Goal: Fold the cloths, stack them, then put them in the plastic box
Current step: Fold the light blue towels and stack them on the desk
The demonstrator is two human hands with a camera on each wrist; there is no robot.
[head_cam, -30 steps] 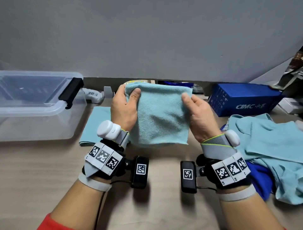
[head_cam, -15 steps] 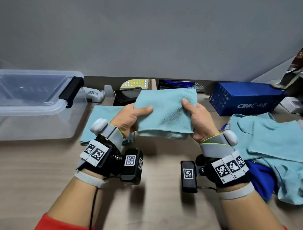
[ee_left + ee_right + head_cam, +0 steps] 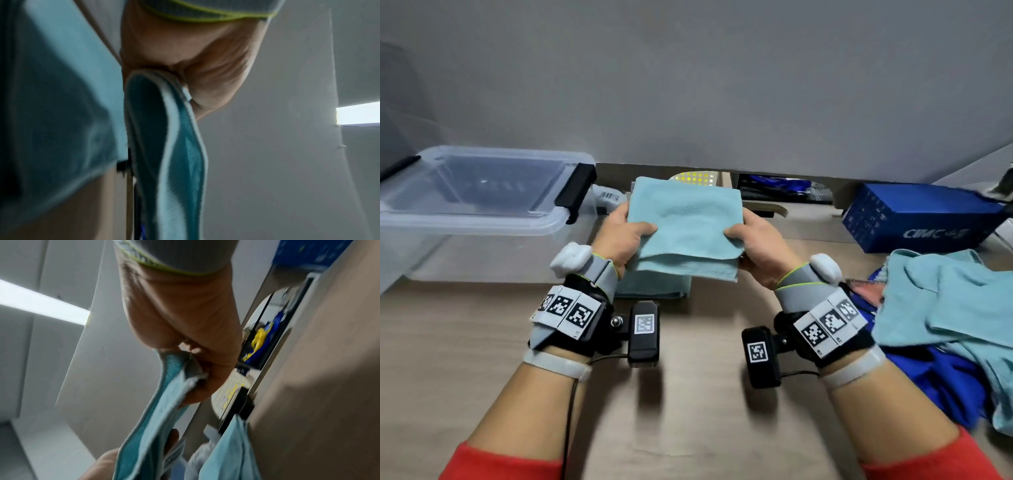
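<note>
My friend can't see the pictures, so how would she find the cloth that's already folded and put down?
Start at the clear plastic box on the left of the wooden table. Just right of it, a folded light-blue cloth lies flat on the table. It is the only cloth lying neat and untouched, under the one both hands hold, unlike the rumpled pile far right.

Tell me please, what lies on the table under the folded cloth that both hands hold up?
Under the held cloth, gripped by the left hand and right hand, another folded light-blue cloth lies on the table. Only its near edge shows; the rest is covered.
</note>
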